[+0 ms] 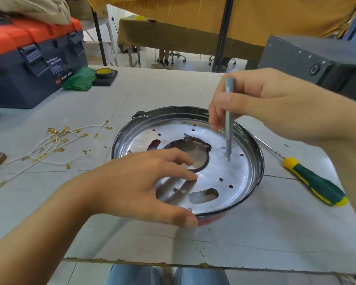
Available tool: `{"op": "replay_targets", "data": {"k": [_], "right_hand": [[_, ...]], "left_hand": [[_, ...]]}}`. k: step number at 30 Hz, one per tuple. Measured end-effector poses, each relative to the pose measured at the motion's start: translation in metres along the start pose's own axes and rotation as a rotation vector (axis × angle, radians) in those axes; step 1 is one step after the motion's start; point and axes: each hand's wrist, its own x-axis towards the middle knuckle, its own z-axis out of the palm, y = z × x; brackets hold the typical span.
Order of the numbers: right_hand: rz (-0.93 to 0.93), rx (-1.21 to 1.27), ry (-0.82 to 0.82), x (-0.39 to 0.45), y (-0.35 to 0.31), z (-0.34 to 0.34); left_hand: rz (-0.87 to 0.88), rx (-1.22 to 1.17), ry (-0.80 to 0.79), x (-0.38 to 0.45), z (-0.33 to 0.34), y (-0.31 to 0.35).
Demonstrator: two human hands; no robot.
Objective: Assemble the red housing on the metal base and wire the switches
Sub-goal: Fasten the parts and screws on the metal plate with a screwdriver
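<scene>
Metal base (218, 173) (one), two hands, two screwdrivers: grey (228, 124), green-yellow (314, 182).

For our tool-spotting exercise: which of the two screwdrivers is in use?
The slim grey screwdriver, upright in the right hand; the green-and-yellow-handled one lies untouched on the table.

Bright, even daylight fills the scene, with soft glare on the metal base (214, 171), faint shadows under the hands, slight motion blur, and wide-angle bending at the edges.

Bare forearms, no sleeves showing; blue jeans (144, 274) below the table edge.
</scene>
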Motion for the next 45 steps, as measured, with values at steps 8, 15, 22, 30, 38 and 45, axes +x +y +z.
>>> {"op": "replay_targets", "data": {"k": [8, 15, 22, 30, 38, 45], "right_hand": [[0.19, -0.378, -0.063, 0.006, 0.039, 0.01], [0.321, -0.49, 0.079, 0.006, 0.062, 0.005], [0.333, -0.692, 0.2, 0.01, 0.067, 0.013], [0.25, -0.756, 0.002, 0.02, 0.049, 0.053], [0.317, -0.638, -0.014, 0.018, 0.057, 0.06], [0.325, -0.688, -0.099, 0.02, 0.064, 0.057]], "left_hand": [[-0.052, -0.03, -0.06, 0.003, -0.008, -0.007], [-0.032, 0.031, -0.014, 0.002, -0.005, -0.006], [-0.045, -0.077, 0.171, -0.003, -0.009, -0.005], [-0.474, -0.241, 0.721, -0.037, -0.022, -0.076], [-0.732, -0.069, 0.57, -0.063, -0.004, -0.115], [-0.724, 0.006, 0.622, -0.031, 0.0, -0.127]]}}
